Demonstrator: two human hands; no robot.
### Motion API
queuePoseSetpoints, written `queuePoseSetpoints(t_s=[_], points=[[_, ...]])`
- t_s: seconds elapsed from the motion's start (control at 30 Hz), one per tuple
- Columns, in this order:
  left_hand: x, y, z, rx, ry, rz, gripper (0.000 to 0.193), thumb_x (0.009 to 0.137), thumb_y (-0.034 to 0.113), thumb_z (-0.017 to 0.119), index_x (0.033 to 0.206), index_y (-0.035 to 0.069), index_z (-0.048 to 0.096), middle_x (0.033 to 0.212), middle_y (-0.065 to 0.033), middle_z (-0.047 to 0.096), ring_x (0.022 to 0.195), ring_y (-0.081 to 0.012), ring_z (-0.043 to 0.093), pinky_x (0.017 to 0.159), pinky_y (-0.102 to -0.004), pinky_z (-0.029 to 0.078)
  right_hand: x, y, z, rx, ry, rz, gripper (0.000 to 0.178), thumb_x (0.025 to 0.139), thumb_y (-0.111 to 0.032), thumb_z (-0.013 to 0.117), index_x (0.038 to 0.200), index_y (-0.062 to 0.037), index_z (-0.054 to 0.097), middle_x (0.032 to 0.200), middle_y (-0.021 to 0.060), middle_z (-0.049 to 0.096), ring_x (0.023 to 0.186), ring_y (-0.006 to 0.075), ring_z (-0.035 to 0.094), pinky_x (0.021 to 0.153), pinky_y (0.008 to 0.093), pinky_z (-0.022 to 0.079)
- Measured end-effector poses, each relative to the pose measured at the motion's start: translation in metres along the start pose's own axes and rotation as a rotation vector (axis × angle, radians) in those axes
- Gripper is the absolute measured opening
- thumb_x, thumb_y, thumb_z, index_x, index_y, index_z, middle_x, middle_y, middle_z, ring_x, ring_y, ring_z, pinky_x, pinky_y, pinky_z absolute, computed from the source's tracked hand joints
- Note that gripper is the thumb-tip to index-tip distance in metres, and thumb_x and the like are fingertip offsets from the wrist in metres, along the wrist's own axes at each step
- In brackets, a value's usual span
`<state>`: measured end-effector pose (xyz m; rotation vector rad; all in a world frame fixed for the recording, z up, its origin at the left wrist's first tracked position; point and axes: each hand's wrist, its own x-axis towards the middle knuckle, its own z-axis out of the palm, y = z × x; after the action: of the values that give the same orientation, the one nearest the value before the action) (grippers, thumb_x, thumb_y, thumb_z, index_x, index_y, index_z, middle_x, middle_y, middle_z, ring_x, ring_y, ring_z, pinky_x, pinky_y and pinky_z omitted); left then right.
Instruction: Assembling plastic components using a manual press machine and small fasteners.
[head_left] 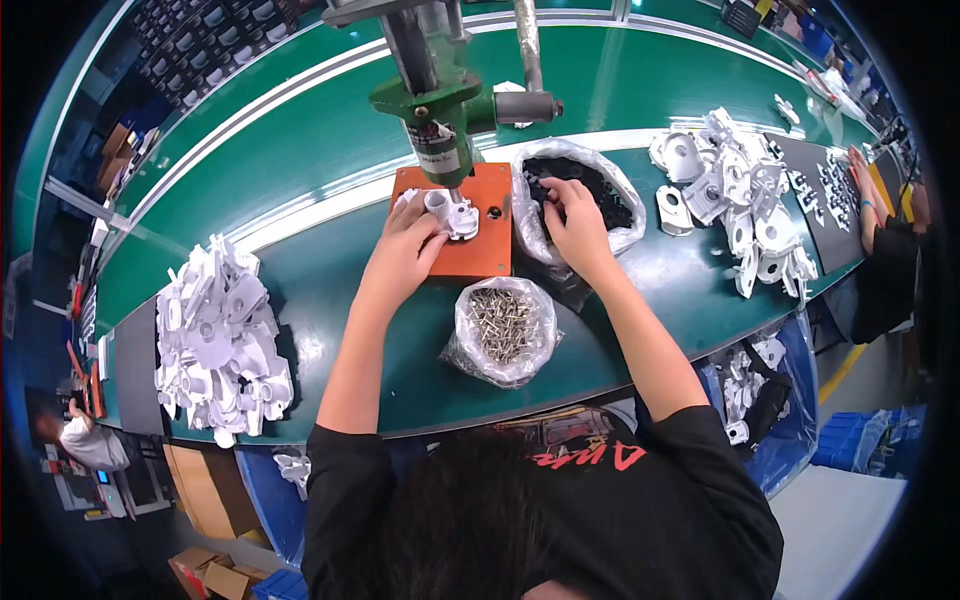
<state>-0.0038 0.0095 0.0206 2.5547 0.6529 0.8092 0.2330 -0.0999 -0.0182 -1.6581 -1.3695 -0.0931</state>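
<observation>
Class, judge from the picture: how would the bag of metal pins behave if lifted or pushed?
The bag would probably sag and flex, as its clear plastic looks thin and crumpled. It may feel heavy for its size, being filled with metal pins. Its top is open, so tipping it could spill some.

A black short-sleeved shirt (690,530) and bare hands, the left (405,245) and the right (575,225).
Dark hair (460,510) covers the shirt's middle; left of the hair, the plain left sleeve (345,470) ends near the elbow, as does the right sleeve (705,455) to its right, both forearms (352,370) uncovered. Just right of the hair runs slanted red lettering (628,458), and above it a multicoloured print (560,427), its details too small to read.
</observation>
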Motion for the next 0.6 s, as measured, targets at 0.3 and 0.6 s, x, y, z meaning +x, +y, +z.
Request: queuePoseSetpoints(t_s=[0.3,0.6], points=[[-0.003,0.006,0.004,0.139,0.102,0.074,0.009,0.081,0.013,0.060,0.084,0.004,0.059,0.116,-0.0170,0.059,0.115,-0.0345,0.053,0.099,-0.0429,0.040,0.009,-0.028,0.006,0.160,-0.023,0.003,0.013,0.076,-0.005,0.065,0.089,-0.0003,0.066,0.088,0.0092,0.063,0.078,0.0203,0.062,0.071,0.0287,0.049],[-0.004,0.001,0.007,0.192,0.166,0.151,0.011,0.081,0.016,0.059,0.082,0.005,0.057,0.115,-0.0180,0.060,0.113,-0.0326,0.055,0.098,-0.0416,0.041,0.029,-0.053,0.048,0.215,-0.079,-0.163,0.015,0.072,-0.008,0.074,0.084,0.0006,0.069,0.088,0.0080,0.065,0.080,0.0207,0.061,0.071,0.0305,0.049]])
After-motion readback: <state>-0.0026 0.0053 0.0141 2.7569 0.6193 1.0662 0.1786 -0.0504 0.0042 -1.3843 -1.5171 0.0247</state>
